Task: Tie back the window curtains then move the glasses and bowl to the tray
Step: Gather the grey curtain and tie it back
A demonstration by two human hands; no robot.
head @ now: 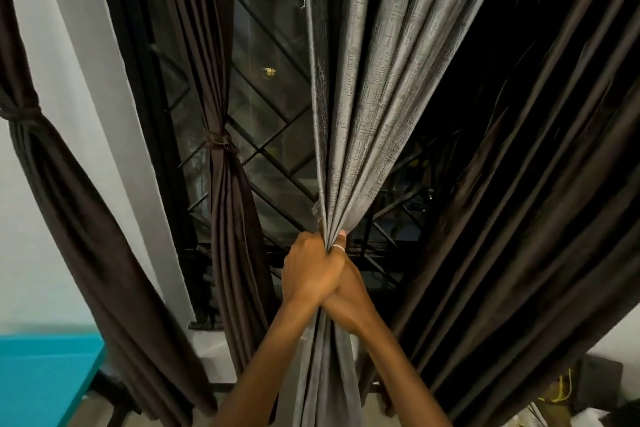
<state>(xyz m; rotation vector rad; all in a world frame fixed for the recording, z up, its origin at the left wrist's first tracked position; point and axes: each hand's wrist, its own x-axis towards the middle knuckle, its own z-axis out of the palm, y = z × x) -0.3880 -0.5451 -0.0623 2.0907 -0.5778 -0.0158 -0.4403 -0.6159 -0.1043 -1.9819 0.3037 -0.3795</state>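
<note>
Dark glass behind a black diamond grille (273, 146) fills the background, and the grey curtain (363, 97) hangs in front of it, gathered into one tight bunch. We clamp that bunch with both hands pressed together. Our left hand (310, 267) wraps round it from the left and lies over our right hand (349, 291), whose fingers curl round from the other side (a silver ring (338, 247) shows on one of them). Below the hands the grey curtain falls loose between our forearms.

Just left of the grey curtain hangs a brown curtain (228, 218), cinched by a tie (219, 143). Further left, past a strip of white wall (86, 87), the far curtain (76, 191) is tied as well. Right of the grey curtain a dark curtain (536, 201) spreads in untied folds. Low and well to the left of the grey curtain we see the corner of a teal tabletop (45, 378).
</note>
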